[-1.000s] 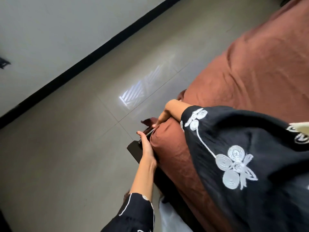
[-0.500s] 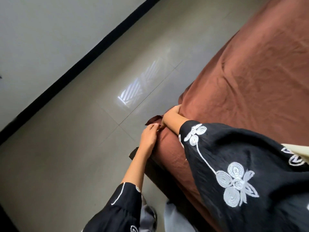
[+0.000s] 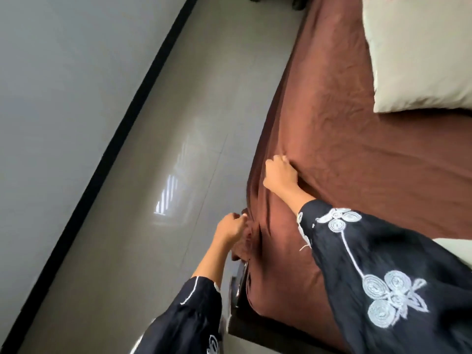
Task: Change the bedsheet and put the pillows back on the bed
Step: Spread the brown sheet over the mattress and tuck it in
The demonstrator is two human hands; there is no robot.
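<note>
A brown bedsheet [image 3: 344, 154] covers the mattress and hangs over its left side. My right hand [image 3: 279, 175] sits on the mattress edge with curled fingers pinching a fold of the sheet. Lower down, my left hand [image 3: 228, 229] grips the bunched hanging part of the sheet beside the bed. A cream pillow [image 3: 419, 52] lies on the bed at the upper right. The dark bed frame [image 3: 245, 325] shows below the sheet near the corner.
Grey tiled floor [image 3: 153, 200] runs along the bed's left side up to a pale wall with a black skirting strip [image 3: 102, 164]. A pale cloth edge [image 3: 457, 247] shows at the right border. Dark furniture legs [image 3: 298, 2] stand at the top.
The view has lifted, bringing the pillow in. My right hand moved up along the mattress edge and my left hand shifted from the frame corner to the hanging sheet.
</note>
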